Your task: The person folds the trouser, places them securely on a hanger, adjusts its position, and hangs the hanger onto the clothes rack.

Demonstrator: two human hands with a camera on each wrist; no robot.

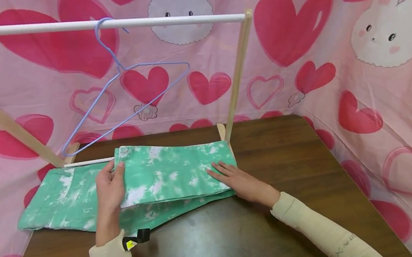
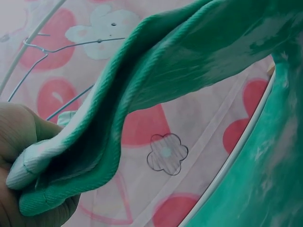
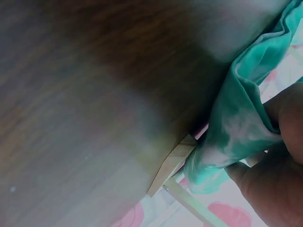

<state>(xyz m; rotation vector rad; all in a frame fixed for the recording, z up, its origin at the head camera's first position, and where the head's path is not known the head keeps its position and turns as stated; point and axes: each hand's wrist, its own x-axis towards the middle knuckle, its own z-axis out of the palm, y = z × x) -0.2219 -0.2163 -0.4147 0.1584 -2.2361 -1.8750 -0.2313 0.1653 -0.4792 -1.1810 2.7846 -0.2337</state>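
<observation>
Green-and-white tie-dyed trousers (image 1: pixel 180 172) lie doubled over across the rack's lower white rod, one part stretching out to the left. At the left end of the folded part my left hand (image 1: pixel 111 185) grips the leg hem, thumb on top. The open hem (image 2: pixel 118 123) gapes in the left wrist view, its edges held between thumb and fingers. My right hand (image 1: pixel 235 179) is at the fold's right end, fingers spread over the cloth. In the right wrist view, fabric (image 3: pixel 241 118) runs between that hand's thumb and fingers.
A blue wire hanger (image 1: pixel 126 70) hangs from the upper white rod (image 1: pixel 188 19). Wooden posts (image 1: pixel 240 75) hold the rack up on the brown table (image 1: pixel 291 203). Pink cloth with hearts and rabbits (image 1: pixel 367 100) surrounds the table. My left wrist carries a black strap mount (image 1: pixel 142 235).
</observation>
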